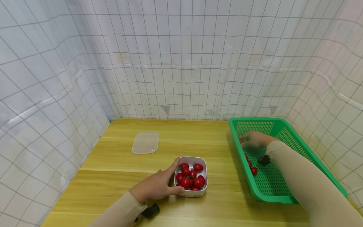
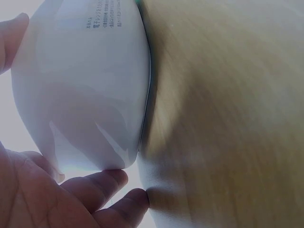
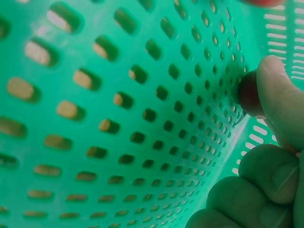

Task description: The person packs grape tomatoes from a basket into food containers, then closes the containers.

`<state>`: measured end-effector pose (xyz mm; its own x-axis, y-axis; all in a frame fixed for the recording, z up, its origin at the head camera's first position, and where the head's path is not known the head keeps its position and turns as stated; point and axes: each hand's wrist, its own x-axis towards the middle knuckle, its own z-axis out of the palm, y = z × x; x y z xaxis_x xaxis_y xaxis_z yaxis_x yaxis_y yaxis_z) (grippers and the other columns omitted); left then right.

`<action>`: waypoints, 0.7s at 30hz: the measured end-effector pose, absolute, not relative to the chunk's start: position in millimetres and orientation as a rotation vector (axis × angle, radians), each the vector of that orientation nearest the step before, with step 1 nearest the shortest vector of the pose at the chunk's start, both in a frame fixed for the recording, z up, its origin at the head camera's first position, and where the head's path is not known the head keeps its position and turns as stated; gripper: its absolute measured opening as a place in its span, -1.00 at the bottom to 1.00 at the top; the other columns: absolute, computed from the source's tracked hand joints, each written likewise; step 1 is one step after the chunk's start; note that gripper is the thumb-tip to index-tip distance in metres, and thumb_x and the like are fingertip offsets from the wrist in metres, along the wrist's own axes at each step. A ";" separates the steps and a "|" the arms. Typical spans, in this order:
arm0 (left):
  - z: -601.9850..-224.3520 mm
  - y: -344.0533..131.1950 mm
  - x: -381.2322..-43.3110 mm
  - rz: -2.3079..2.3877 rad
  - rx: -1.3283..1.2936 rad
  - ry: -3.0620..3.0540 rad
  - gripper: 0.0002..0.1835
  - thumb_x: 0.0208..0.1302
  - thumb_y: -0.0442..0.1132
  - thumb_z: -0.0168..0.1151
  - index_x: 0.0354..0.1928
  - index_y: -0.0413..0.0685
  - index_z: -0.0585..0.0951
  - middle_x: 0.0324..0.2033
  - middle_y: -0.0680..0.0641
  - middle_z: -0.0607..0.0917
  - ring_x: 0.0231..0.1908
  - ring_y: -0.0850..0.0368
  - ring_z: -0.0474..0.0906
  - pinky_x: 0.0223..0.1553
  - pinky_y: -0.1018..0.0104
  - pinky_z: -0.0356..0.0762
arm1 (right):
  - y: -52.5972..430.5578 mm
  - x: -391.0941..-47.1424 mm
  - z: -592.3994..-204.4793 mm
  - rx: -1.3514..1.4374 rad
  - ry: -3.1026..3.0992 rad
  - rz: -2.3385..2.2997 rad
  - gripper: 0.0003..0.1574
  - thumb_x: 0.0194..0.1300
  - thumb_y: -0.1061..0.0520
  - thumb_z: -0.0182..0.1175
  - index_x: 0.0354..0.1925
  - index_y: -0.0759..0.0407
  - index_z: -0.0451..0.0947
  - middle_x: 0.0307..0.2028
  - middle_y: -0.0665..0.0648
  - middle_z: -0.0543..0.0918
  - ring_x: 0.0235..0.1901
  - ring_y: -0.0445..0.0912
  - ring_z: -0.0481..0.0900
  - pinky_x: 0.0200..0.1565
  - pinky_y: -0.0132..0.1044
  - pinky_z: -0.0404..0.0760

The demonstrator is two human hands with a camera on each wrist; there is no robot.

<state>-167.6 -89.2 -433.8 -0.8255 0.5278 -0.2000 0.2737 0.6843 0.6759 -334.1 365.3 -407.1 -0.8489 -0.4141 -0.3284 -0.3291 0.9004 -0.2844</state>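
Note:
A white square container [image 1: 187,193] filled with several red cherry tomatoes [image 1: 185,182] stands on the wooden table. My left hand [image 1: 158,186] grips its left side, with the thumb at the near edge and the fingers along the far side; the left wrist view has the container wall [image 2: 85,85] between thumb and fingertips. Inside a green plastic basket [image 1: 275,184], my right hand [image 1: 255,139] reaches down by the left wall. Its thumb and fingers pinch a cherry tomato [image 3: 249,93], largely shaded and partly hidden by the thumb.
Several loose cherry tomatoes [image 1: 254,171] lie along the basket's left inner side. A translucent square lid [image 1: 146,142] lies flat on the table [image 1: 122,170] behind and left of the container. White grid-patterned curtains [image 1: 181,82] enclose the table's back and sides.

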 end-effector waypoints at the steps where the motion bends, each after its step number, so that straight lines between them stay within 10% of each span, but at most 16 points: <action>1: -433.9 -89.2 -167.6 0.921 0.628 2.518 0.21 0.34 0.36 0.32 0.73 0.16 -0.21 0.63 -0.17 0.20 0.56 -0.22 0.27 0.60 -0.39 -0.05 | 365.2 -334.3 -407.0 -0.550 2.679 -0.301 -0.27 0.57 -0.09 0.20 0.47 0.31 0.43 0.42 0.47 0.48 0.44 0.50 0.32 0.37 0.39 0.43; 21: -434.3 -89.9 -166.8 0.923 0.638 2.522 0.21 0.34 0.38 0.30 0.73 0.15 -0.21 0.64 -0.17 0.19 0.58 -0.15 0.25 0.61 -0.37 -0.08 | 364.4 -332.9 -405.9 -0.558 2.685 -0.300 -0.28 0.56 -0.06 0.21 0.47 0.33 0.43 0.41 0.47 0.48 0.44 0.49 0.33 0.37 0.38 0.43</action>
